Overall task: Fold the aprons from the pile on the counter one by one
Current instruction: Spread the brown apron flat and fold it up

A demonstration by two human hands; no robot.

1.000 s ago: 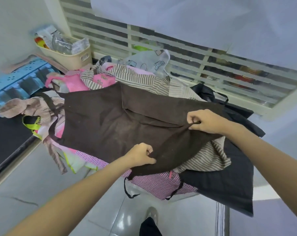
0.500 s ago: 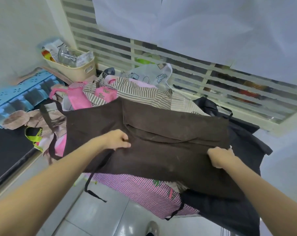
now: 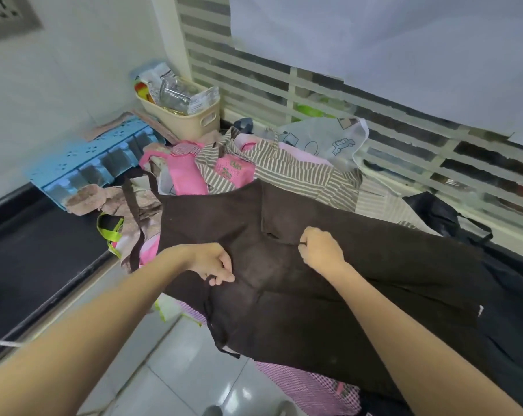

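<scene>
A dark brown apron (image 3: 359,265) lies spread over the pile of aprons (image 3: 254,166) on the counter, its near part hanging over the front edge. My left hand (image 3: 213,264) pinches the brown cloth and a thin strap near its left edge. My right hand (image 3: 321,250) grips a fold of the same apron near its middle, by the pocket seam. Under it lie striped, pink and checked aprons, mostly covered.
A beige basket (image 3: 188,118) of packets stands at the back left beside a blue plastic rack (image 3: 83,163). A black apron (image 3: 512,295) hangs at the right. A slatted window grille (image 3: 374,115) runs behind the pile. Tiled floor (image 3: 176,373) shows below.
My right hand moved from the apron's right edge to its middle. My left hand shifted down toward the near left edge. The apron now hangs further over the counter's front.
</scene>
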